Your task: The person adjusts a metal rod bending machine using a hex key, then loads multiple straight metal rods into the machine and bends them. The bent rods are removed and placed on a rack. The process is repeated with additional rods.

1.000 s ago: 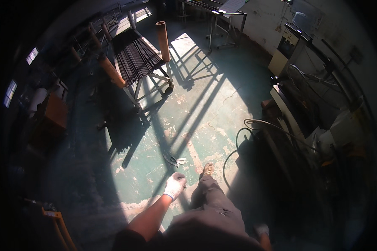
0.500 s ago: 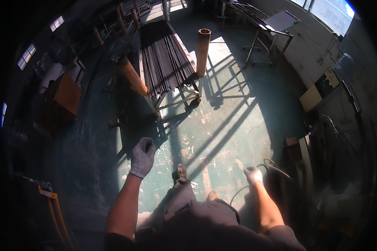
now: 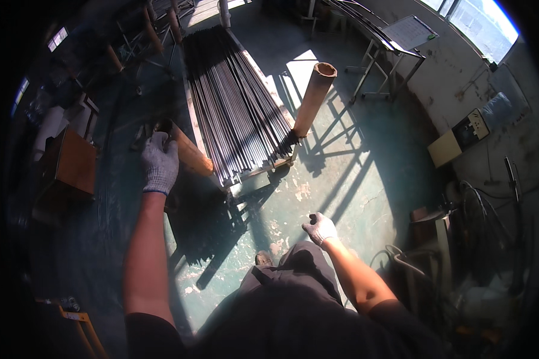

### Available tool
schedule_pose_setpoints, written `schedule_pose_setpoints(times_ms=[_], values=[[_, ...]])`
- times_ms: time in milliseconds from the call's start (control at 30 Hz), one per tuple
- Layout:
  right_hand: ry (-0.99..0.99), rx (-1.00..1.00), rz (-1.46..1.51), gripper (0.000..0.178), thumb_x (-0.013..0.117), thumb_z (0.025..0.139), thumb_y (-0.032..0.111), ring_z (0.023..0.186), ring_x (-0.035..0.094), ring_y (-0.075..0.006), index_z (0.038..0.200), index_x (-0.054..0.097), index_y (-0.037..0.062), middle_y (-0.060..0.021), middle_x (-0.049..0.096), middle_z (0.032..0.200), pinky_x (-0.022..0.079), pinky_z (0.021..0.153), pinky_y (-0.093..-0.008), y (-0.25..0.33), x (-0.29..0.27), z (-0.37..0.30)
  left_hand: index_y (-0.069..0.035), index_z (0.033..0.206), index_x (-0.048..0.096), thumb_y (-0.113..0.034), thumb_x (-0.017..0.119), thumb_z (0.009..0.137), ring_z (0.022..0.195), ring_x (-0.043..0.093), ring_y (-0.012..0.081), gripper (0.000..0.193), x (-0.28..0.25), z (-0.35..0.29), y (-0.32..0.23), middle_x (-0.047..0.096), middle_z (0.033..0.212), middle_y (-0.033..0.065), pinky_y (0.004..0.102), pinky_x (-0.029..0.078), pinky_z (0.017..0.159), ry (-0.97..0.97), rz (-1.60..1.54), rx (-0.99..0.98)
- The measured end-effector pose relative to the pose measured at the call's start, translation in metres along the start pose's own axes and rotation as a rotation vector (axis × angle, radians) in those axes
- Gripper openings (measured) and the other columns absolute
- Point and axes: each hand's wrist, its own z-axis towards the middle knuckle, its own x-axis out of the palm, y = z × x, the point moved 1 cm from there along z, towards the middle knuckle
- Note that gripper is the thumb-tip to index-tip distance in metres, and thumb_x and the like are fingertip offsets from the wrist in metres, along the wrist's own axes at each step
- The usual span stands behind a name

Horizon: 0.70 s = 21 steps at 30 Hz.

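Note:
My left hand point(image 3: 160, 164), in a white knitted glove, is raised in front of the near left brown tube post point(image 3: 191, 152). Its fingers are apart and overlap the post's top end in view; whether they touch it I cannot tell. My right hand point(image 3: 320, 229), gloved too, hangs low over the floor, loosely curled, a small gap between thumb and fingers and nothing held. Ahead, a bundle of long dark rods point(image 3: 236, 107) lies lengthwise on a low metal rack point(image 3: 254, 173). Another brown tube point(image 3: 314, 102) stands upright at the rack's near right corner.
At the back right stands a metal-framed table point(image 3: 380, 45) with a white sheet point(image 3: 410, 31) on it. A brown box point(image 3: 75, 163) is at the left. Hoses point(image 3: 407, 263) and equipment line the right wall. A yellow-orange frame point(image 3: 84, 326) stands at the lower left.
I have come closer to the rack. My left hand has moved forward and left to the near left post. The right hand has moved up and inward.

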Motion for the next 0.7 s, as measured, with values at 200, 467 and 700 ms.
schedule_pose_setpoints(times_ms=[200,467,700], values=[[-0.049,-0.066,-0.094,0.081,0.086,0.093,0.046,0.139,0.071,-0.0432,0.154,0.064,-0.0029,-0.0292,0.075,0.146,0.055,0.120,-0.0481,0.091,0.027,0.153,0.002,0.128,0.075,-0.034,0.081,0.104,0.124,0.071,0.0478,0.043,0.061,0.081,0.050,0.075,0.130,0.0290,0.0535,0.059,0.108,0.122,0.389,-0.043],[-0.041,0.085,-0.173,0.100,0.094,0.089,0.050,0.143,0.066,-0.0451,0.163,0.052,-0.0028,-0.0295,0.069,0.152,0.054,0.120,-0.0531,0.186,0.036,0.370,0.004,0.115,0.076,-0.042,0.078,0.105,0.124,0.070,0.0493,0.047,0.131,0.138,0.051,0.075,0.129,0.0296,0.0606,0.055,0.110,0.128,0.634,-0.017],[-0.174,0.150,-0.433,0.119,0.094,0.084,0.064,0.149,0.053,-0.0452,0.169,0.044,-0.0041,-0.0270,0.057,0.160,0.040,0.130,-0.0551,0.226,0.133,0.499,0.009,0.110,0.072,-0.033,0.084,0.103,0.121,0.072,0.0534,0.044,0.146,0.133,0.075,0.074,0.126,0.0322,0.0617,0.057,0.108,-0.017,0.684,0.027]])
